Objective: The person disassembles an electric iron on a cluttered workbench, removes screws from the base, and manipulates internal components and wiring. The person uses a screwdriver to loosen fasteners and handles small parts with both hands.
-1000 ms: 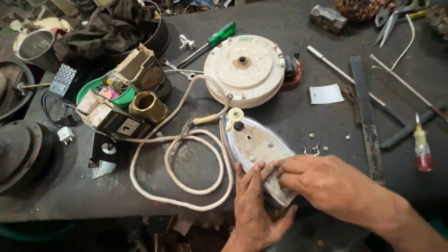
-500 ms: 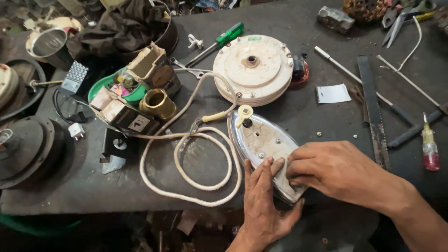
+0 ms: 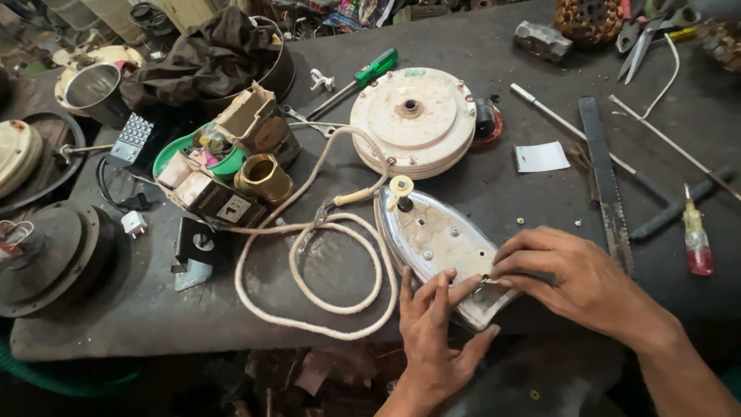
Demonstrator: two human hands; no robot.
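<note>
Lying under both hands, the iron soleplate (image 3: 440, 247) is pressed by the flat left hand (image 3: 436, 324) while right hand's (image 3: 575, 278) grip pinches its rear edge.

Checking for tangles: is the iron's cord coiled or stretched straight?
Coiled. The white cord lies in loose loops on the bench left of the iron.

The right hand (image 3: 575, 278) covers the rear corner of the iron base (image 3: 444, 247); what its fingers (image 3: 505, 266) pinch is too small to tell. The left hand (image 3: 436, 324) hides the base's near edge. Both forearms are cut by the lower edge. The dark cloth (image 3: 204, 62) conceals a pot beneath.
</note>
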